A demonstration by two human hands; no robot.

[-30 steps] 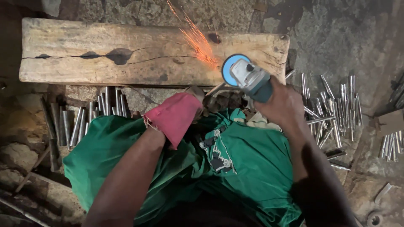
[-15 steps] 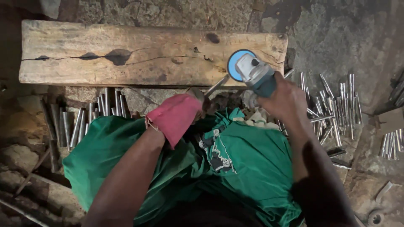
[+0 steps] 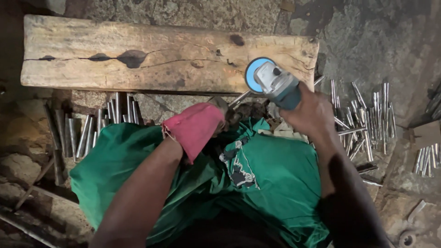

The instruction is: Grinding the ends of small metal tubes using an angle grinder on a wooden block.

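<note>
Head view: angle grinder [image 3: 274, 82] in right hand [image 3: 312, 112], metal rod [image 3: 240, 98] in cloth-wrapped left hand [image 3: 200, 126].

There was one grinder [image 3: 275, 85], one plank [image 3: 138, 57], one red cloth [image 3: 195, 128], and two heaps of rods, left [image 3: 92, 131] and right [image 3: 367, 119].

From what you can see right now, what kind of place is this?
Probably a small, informal metal workshop on the ground. The right hand holds an angle grinder by a rough wooden beam, and cut metal rods lie in piles on the stone floor.
</note>
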